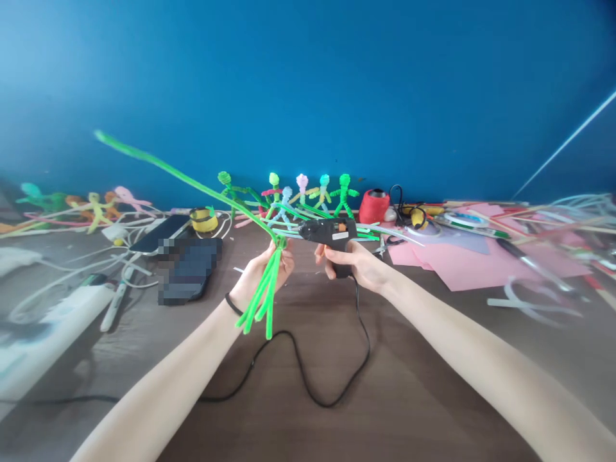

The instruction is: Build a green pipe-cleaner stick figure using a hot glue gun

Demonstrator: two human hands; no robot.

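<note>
Bright green pipe cleaners (269, 289), joined in a small knot, are pinched in my left hand (257, 276). Several short ends hang below the fingers, and one long stem (192, 185) slants up to the left. My right hand (359, 262) is wrapped round the handle of a black hot glue gun (332, 231). Its nozzle points left and lies close to the knot; whether it touches I cannot tell. The gun's black cord (368, 346) loops down over the brown table (298, 423).
Several pipe cleaner figures (344, 192) stand along the blue wall. Phones (190, 269), white cables and a power strip (58, 340) lie on the left. A red spool (374, 206), scissors (385, 245) and pink paper (471, 263) are on the right.
</note>
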